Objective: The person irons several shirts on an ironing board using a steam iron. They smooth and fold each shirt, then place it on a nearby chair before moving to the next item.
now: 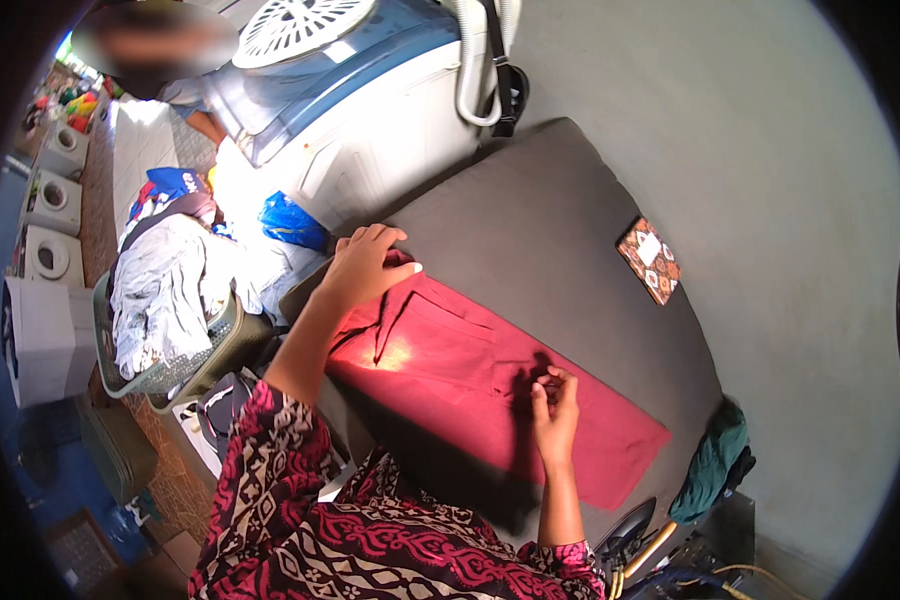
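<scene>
A red garment with a cord and a stitched pocket (450, 352) lies folded lengthwise on a dark grey padded table (525, 217). At its far left end is my left hand (367, 262), palm down on the bunched cloth, fingers spread; whether they pinch any cloth cannot be told. My right hand (559, 405) is over the garment's right half, its fingers loosely curled and apart with nothing between them, casting a shadow on the cloth.
Plastic baskets (112, 375) of laundry stand at left, near a blue plastic bag (292, 221). A washing machine (390, 105) is beyond the table. A patterned booklet (649, 259) lies at the table's right edge; green cloth (712, 465) hangs nearby. Another person is at upper left.
</scene>
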The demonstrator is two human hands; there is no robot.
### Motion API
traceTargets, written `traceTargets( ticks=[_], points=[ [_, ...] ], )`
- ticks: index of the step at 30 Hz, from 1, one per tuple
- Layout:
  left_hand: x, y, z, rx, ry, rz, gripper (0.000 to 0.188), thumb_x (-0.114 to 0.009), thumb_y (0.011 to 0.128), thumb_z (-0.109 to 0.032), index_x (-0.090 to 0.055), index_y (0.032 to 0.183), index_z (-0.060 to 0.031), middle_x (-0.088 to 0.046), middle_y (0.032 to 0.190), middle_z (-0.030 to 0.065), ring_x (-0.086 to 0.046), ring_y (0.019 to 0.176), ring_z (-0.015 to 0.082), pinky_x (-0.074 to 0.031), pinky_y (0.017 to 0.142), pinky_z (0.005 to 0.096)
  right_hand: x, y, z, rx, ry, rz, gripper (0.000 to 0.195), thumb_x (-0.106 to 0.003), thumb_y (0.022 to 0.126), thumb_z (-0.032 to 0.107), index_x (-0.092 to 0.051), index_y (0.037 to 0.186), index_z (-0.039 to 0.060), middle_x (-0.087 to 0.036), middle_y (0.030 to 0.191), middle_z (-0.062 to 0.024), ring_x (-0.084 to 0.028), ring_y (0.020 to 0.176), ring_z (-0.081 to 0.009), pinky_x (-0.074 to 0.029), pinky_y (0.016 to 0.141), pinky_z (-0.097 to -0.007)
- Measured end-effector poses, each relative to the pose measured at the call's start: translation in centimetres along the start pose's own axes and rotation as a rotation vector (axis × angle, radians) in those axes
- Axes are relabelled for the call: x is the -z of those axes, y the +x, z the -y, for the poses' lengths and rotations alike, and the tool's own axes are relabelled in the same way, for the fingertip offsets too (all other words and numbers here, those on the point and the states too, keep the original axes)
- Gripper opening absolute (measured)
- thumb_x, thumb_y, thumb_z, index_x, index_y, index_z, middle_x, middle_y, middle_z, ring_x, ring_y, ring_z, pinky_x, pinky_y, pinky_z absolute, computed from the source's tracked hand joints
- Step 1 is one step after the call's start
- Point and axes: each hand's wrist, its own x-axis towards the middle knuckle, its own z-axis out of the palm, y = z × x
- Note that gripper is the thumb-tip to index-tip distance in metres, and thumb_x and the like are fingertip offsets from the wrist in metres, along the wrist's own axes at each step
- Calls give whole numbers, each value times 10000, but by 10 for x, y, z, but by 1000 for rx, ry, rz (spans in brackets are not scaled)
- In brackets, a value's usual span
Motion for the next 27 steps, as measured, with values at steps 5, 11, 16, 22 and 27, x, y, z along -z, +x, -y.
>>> traceTargets(
  ticks=[5,11,16,22,27],
  points=[
    [-2,41,50,58,-251,595,346,-690,839,-351,-689,951,-24,-692,876,133,-661,862,255,-486,785,355,44,-16,-29,-28,-27,-122,210,-579,965,57,-550,1168,14,-627,967,-45,-608,828,-106,-495,712,-234],
    [-9,53,56,-11,-287,502,279,-701,852,-264,-674,920,6,-686,831,140,-652,777,221,-493,710,342,80,-47,-54,-83,-108,-334,137,-583,955,59,-603,1081,10,-647,955,-60,-622,816,-134,-505,699,-269],
    [-19,28,14,-103,32,125,214,-655,865,-159,-631,1042,-40,-624,1049,141,-589,986,315,-457,860,422,133,-80,-86,-172,-325,-492,128,-625,887,26,-641,1013,36,-641,933,-125,-630,811,-243,-506,721,-331],
    [-59,-51,-129,-739,-103,408,261,-642,835,-129,-617,1085,-59,-581,1159,110,-525,1142,310,-398,989,455,192,-113,-132,-97,-748,-542,207,-691,789,77,-644,990,61,-599,958,-138,-563,960,-353,-462,840,-437],
    [-86,-71,-145,-832,19,534,307,-698,769,-129,-619,1059,-66,-574,1159,93,-520,1158,287,-348,1047,460,213,-117,-158,-48,-865,-412,251,-674,773,79,-626,1019,104,-598,967,-92,-561,972,-311,-445,849,-427]
  ],
)
